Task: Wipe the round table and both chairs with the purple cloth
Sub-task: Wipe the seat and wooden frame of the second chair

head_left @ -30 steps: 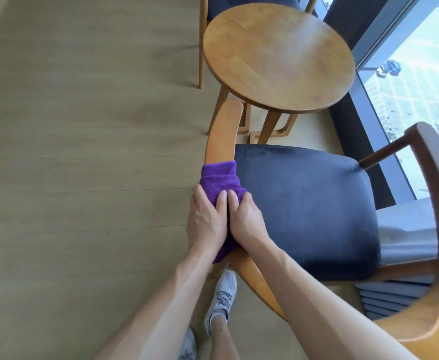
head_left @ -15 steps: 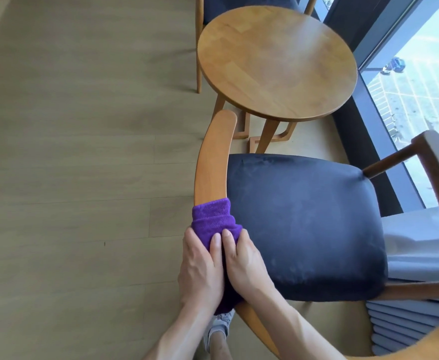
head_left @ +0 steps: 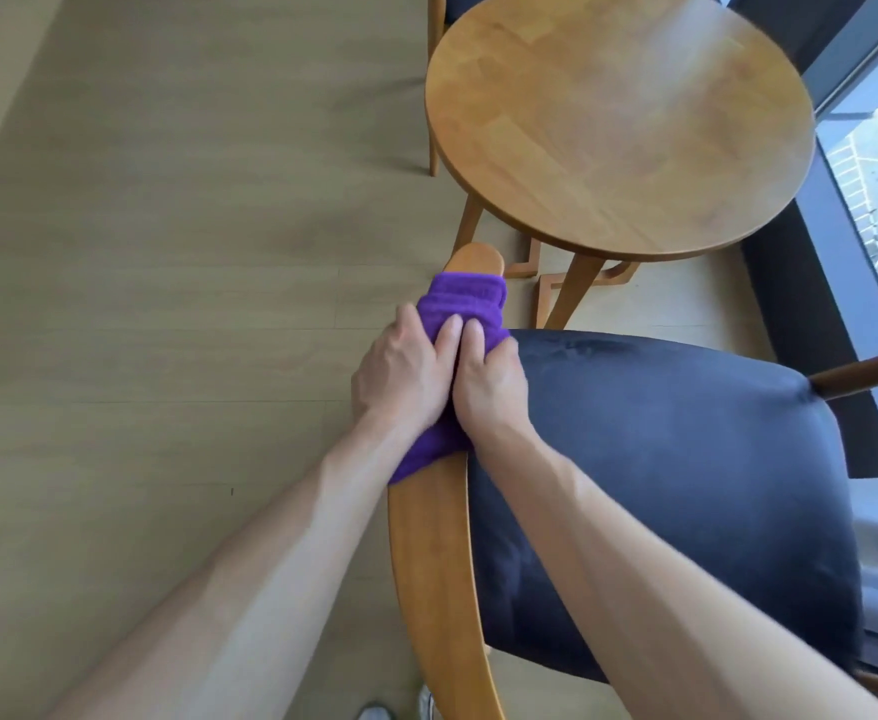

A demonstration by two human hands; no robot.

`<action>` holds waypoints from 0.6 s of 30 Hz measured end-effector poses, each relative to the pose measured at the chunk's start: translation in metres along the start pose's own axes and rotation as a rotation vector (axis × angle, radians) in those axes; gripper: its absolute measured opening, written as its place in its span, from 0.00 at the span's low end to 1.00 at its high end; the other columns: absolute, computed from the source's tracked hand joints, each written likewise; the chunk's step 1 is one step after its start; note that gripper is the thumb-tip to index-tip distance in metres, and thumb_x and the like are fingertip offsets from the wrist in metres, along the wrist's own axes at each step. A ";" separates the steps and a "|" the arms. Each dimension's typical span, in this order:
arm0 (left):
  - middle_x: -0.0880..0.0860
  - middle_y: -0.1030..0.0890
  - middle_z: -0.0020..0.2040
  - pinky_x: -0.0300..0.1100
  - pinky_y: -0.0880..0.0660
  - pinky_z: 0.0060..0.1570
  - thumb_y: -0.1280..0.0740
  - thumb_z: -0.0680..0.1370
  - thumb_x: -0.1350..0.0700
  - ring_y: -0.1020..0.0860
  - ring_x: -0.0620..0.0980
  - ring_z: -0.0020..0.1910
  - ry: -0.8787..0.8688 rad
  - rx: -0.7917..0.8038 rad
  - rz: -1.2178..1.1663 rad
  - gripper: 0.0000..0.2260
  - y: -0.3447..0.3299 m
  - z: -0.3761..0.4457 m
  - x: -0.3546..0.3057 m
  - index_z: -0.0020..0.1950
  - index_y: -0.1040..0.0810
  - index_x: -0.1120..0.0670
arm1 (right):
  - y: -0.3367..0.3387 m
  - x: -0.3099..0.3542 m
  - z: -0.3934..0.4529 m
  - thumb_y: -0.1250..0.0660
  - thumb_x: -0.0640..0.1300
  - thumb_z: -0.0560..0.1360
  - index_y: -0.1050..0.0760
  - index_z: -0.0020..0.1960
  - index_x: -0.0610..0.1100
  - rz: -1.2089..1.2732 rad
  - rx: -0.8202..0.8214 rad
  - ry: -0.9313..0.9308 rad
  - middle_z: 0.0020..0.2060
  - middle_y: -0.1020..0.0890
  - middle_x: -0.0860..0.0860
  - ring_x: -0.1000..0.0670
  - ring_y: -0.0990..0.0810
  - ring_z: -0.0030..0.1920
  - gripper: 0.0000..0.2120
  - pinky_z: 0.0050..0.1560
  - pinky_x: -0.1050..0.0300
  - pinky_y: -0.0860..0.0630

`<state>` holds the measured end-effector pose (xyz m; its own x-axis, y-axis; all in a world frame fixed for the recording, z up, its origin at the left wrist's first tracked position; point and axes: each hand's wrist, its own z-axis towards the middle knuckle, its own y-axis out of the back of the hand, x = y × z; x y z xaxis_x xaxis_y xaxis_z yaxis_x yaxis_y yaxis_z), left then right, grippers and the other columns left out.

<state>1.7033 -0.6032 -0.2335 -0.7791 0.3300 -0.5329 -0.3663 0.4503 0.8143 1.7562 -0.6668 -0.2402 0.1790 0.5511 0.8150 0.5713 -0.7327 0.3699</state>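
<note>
The purple cloth (head_left: 465,304) is wrapped over the wooden armrest (head_left: 431,553) of the near chair, close to the armrest's far tip. My left hand (head_left: 400,376) and my right hand (head_left: 489,384) grip the cloth side by side, fingers pressed into it. The chair's dark blue seat (head_left: 676,470) lies to the right of my hands. The round wooden table (head_left: 619,122) stands just beyond the chair, its top bare. Only a leg and seat edge of the second chair (head_left: 434,75) show behind the table.
Light wood floor (head_left: 167,304) spreads to the left. A dark window frame (head_left: 811,314) and glass run along the right side. The chair's other armrest support (head_left: 863,371) pokes in at the right edge. My shoes (head_left: 374,711) show at the bottom.
Both hands slid the cloth back toward me along the armrest, then forward again; it now sits near the armrest's far tip. The camera has moved closer.
</note>
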 end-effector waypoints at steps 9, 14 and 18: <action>0.62 0.20 0.58 0.49 0.32 0.49 0.45 0.82 0.39 0.24 0.63 0.58 -0.115 0.053 0.032 0.22 -0.003 0.078 -0.031 0.58 0.26 0.56 | 0.000 0.039 0.057 0.49 0.60 0.81 0.30 0.64 0.38 -0.005 -0.076 -0.085 0.56 0.20 0.41 0.40 0.21 0.56 0.28 0.58 0.49 0.26; 0.63 0.21 0.60 0.48 0.35 0.48 0.46 0.83 0.40 0.24 0.63 0.60 -0.089 0.024 0.016 0.22 -0.006 0.057 -0.023 0.60 0.28 0.57 | 0.006 0.031 0.029 0.48 0.57 0.83 0.30 0.63 0.37 -0.028 -0.078 0.002 0.57 0.20 0.41 0.40 0.22 0.58 0.24 0.61 0.47 0.27; 0.64 0.22 0.61 0.49 0.33 0.49 0.46 0.83 0.40 0.24 0.65 0.60 -0.041 -0.028 -0.021 0.23 -0.004 0.012 -0.001 0.62 0.29 0.58 | 0.007 0.007 -0.014 0.46 0.56 0.83 0.31 0.61 0.38 -0.048 -0.032 0.048 0.57 0.21 0.41 0.41 0.24 0.59 0.22 0.54 0.53 0.31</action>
<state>1.7111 -0.5957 -0.2394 -0.7501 0.3543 -0.5584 -0.3970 0.4341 0.8087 1.7500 -0.6734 -0.2256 0.1128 0.5669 0.8160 0.5523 -0.7185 0.4228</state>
